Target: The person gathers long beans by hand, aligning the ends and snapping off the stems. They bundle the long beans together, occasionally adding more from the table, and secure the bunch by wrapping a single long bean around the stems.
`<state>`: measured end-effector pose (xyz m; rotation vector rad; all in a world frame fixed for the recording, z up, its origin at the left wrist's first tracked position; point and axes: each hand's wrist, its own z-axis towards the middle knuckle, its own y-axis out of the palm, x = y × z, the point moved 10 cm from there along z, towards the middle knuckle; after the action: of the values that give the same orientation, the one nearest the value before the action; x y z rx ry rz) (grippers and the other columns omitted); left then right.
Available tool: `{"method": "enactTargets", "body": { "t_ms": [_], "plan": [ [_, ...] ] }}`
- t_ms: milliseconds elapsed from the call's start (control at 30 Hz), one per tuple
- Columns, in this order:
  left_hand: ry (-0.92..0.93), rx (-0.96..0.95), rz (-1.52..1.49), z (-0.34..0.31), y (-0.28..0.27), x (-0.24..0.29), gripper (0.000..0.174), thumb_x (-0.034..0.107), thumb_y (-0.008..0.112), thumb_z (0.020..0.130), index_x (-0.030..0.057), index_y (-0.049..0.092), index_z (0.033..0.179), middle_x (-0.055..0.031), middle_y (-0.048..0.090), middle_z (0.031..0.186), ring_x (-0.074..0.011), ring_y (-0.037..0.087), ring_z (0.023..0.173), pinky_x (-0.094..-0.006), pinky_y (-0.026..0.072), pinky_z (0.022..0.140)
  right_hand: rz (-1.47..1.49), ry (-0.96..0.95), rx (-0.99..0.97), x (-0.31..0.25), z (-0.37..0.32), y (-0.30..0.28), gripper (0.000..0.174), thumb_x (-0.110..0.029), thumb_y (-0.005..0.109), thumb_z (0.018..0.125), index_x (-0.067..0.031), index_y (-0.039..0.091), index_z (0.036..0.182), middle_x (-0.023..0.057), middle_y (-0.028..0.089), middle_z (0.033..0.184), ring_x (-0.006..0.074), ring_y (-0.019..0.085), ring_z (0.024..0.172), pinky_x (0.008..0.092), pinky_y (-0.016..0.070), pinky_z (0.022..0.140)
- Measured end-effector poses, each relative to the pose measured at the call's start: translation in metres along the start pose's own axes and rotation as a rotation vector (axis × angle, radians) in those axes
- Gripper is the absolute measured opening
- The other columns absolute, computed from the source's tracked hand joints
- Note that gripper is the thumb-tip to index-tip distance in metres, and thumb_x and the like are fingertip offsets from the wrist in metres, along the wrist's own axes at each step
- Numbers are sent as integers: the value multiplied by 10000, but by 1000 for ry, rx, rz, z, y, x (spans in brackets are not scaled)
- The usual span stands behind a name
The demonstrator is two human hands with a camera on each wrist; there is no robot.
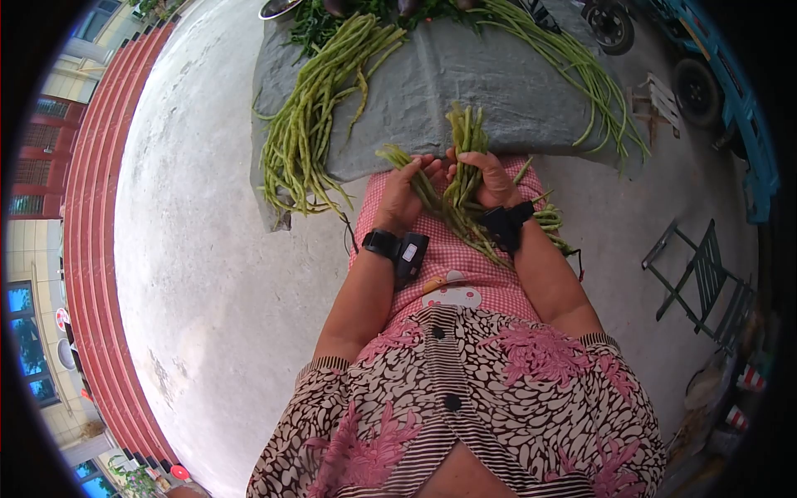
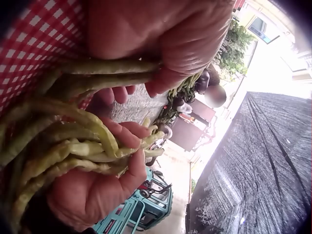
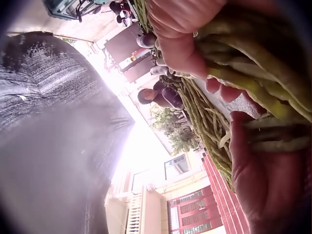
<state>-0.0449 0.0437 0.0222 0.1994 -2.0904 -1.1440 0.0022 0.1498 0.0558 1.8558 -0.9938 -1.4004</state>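
Pile of long beans [image 1: 311, 124], far left, lies on a grey sheet [image 1: 465, 75], pods running lengthwise away from the person. Left hand [image 1: 403, 195], over a checked apron [image 1: 465, 266], has its fingers curled round a few beans [image 1: 407, 166] that slant up and to the left past its fingertips. Bundle of beans [image 1: 463, 158], between the two hands and touching both, has its long axis pointing away from the person: tips over the sheet's near edge, tails trailing back across the lap under the right wrist. Right hand [image 1: 491, 178], fingers wrapped round the bundle from its right side. Second row of beans [image 1: 581, 75], right part of the sheet, slanting down to the right. Folding chair [image 1: 701, 274], far right, well apart. Left wrist view alone shows the grips from below: few beans [image 2: 112, 73] crosswise under curled fingers, bundle [image 2: 73, 146] bent across a palm. Right wrist view adds the pile [image 3: 209, 126] seen end-on
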Motion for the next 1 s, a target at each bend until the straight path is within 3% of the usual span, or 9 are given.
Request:
{"method": "enactTargets", "body": {
  "t_ms": [133,233,433,633,933,1000],
  "plan": [
    [21,10,72,-12,25,6,447,298,502,992,22,430,1336,-114,568,1136,-236,589,1008,-391,483,935,-188,-32,20,3,2,6,257,-102,663,829,-34,586,1065,47,614,877,145,621,720,301,549,613],
    [46,-96,183,-7,22,7,475,288,444,1017,38,369,1414,-102,568,1121,-215,580,945,-375,493,866,-342,-72,1,1,0,20,275,-70,658,830,-36,584,1093,24,605,903,119,601,736,263,521,634],
    [105,-13,115,-13,27,8,386,250,507,995,48,489,1323,-68,599,953,-188,596,857,-335,515,752,-431,-64,-37,8,0,19,326,-35,653,822,-22,580,1139,18,614,917,116,599,768,255,505,687],
    [21,-3,0,-11,2,1,297,267,528,987,47,537,1186,-46,578,918,-185,584,795,-338,500,682,-348,10,-39,18,1,23,355,-32,621,826,-5,584,1178,32,627,980,121,595,817,257,495,742],
    [84,-30,-47,-15,14,6,374,232,499,998,2,482,1293,-118,572,1245,-227,561,1132,-361,447,988,-378,-28,-73,29,13,24,444,1,621,819,-26,560,1257,45,619,1135,145,591,994,275,487,853],
    [104,-7,-32,-18,14,7,381,233,499,998,-4,474,1296,-117,566,1250,-228,555,1143,-367,441,1001,-376,8,-71,31,15,24,453,11,624,814,-25,557,1261,44,619,1132,148,590,999,280,486,864]
  ]
}}
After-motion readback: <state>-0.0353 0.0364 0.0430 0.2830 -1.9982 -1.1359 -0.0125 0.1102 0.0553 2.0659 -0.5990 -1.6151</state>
